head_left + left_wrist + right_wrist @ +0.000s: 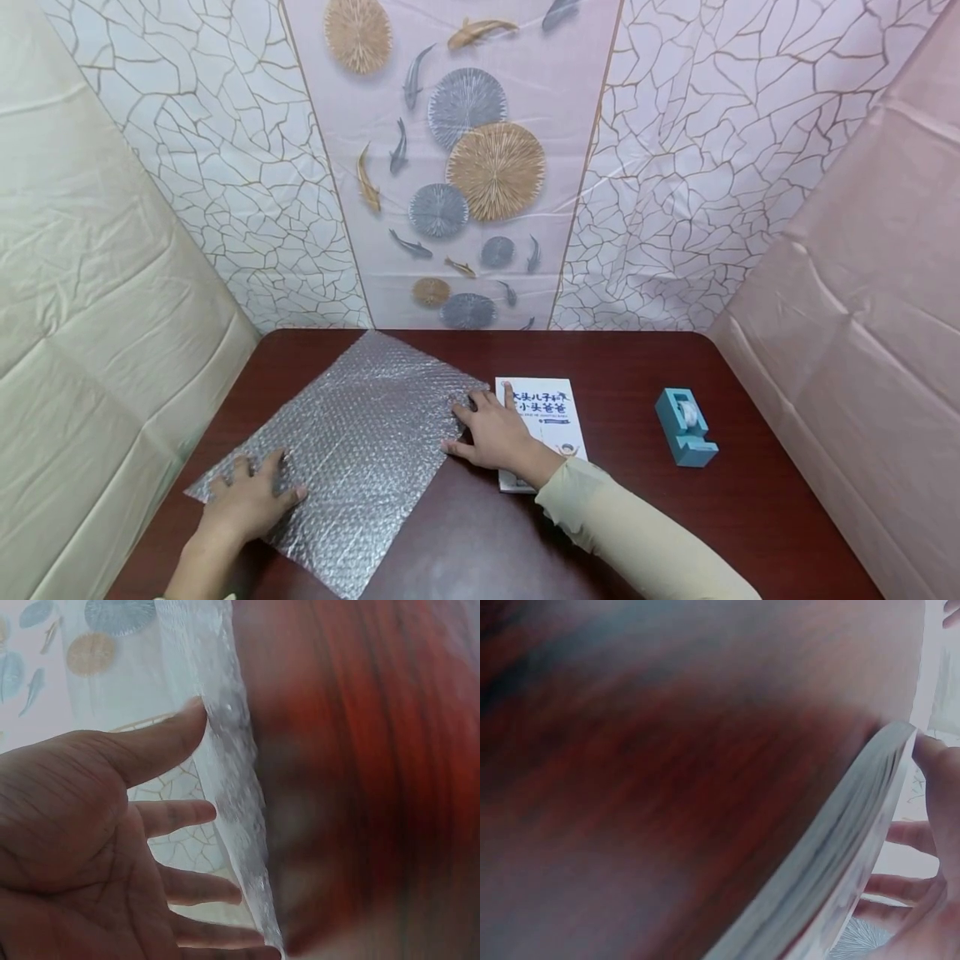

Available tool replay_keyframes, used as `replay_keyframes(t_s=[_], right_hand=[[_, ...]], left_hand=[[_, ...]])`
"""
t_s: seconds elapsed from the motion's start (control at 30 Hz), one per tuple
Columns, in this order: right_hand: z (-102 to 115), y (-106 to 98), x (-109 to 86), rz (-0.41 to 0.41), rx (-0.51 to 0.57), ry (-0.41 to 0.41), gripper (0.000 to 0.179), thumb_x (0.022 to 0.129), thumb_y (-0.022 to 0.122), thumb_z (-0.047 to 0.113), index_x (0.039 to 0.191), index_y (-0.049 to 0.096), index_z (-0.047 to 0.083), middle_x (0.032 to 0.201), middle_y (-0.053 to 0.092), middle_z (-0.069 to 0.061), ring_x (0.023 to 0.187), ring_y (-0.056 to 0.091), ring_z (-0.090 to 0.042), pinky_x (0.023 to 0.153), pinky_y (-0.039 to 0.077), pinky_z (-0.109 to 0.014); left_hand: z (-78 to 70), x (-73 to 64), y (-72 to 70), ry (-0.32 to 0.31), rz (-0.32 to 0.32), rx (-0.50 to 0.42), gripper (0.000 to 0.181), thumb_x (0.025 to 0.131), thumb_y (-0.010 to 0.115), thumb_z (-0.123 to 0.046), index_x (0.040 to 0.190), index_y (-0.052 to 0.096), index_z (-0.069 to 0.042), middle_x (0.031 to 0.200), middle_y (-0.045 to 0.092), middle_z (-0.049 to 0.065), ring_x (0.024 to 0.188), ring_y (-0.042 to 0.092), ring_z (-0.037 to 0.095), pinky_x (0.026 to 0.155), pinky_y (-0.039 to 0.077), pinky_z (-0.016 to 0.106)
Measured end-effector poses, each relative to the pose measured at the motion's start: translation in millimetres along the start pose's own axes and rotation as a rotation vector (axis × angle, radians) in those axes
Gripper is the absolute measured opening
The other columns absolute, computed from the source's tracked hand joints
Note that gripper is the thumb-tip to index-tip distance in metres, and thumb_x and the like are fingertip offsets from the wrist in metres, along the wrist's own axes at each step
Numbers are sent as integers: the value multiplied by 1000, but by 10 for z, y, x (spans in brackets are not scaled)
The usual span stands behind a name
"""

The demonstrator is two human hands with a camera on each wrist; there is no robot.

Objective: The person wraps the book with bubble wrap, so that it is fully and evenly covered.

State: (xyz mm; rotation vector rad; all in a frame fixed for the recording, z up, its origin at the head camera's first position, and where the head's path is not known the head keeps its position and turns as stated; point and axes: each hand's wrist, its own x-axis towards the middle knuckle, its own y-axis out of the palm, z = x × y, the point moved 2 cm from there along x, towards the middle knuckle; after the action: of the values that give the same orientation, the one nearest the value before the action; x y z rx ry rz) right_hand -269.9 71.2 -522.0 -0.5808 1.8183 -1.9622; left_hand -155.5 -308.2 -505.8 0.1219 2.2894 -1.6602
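Observation:
A sheet of clear bubble wrap [360, 450] lies flat and slanted on the left half of the table. My left hand [246, 500] rests on its left part with fingers spread; in the left wrist view the straight fingertips [199, 812] meet the wrap's surface. My right hand [495, 429] lies over the wrap's right corner, fingers spread and fairly straight. Beneath that hand's wrist sits a white book [553, 417] with blue lettering on its cover, partly hidden by hand and sleeve. The right wrist view shows the book's page edges [832, 832] close by the hand.
A teal tape dispenser [686, 427] with a roll of tape stands on the right of the dark red wooden table [622, 358]. Patterned cloth [660, 167] hangs behind the table's far edge, and pale fabric walls [847, 292] rise at both sides.

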Motion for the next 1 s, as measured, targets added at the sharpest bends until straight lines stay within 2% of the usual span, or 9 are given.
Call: replay_keyframes(t_s=[0.07,0.23,0.43,0.7,1.0], right_hand=[[-6,-4,6,-2,4,4,79,103,56,77,163,57,25,166,52,-18,157,48,-44,128,25,-79],[-13,-23,-12,-12,30,5,80,100,61,78,160,60,25,159,57,-20,153,51,-47,127,26,-80],[10,-24,-56,-14,19,12,81,98,62,81,158,62,26,154,59,-19,148,56,-44,127,27,-80],[64,-30,-112,-5,44,16,81,97,63,81,157,63,27,158,56,-20,147,55,-46,127,25,-80],[55,-20,-141,-30,29,9,80,96,62,83,155,64,29,161,54,-19,145,57,-47,126,27,-81]], left_hand=[[43,3,-19,10,-9,-4,100,103,69,-60,165,31,9,156,14,64,135,17,94,105,33,95],[110,-23,-66,-1,14,-33,109,101,66,-69,166,27,8,156,9,65,135,11,96,107,29,96],[174,-46,-81,-20,12,-60,108,99,70,-67,165,26,7,156,11,64,137,7,95,108,26,97],[248,-54,-69,-70,34,-66,119,95,71,-72,163,24,14,157,4,65,140,1,93,109,25,97],[241,-58,-96,-95,41,-84,124,92,74,-72,163,22,14,157,5,63,142,3,92,110,25,96]])
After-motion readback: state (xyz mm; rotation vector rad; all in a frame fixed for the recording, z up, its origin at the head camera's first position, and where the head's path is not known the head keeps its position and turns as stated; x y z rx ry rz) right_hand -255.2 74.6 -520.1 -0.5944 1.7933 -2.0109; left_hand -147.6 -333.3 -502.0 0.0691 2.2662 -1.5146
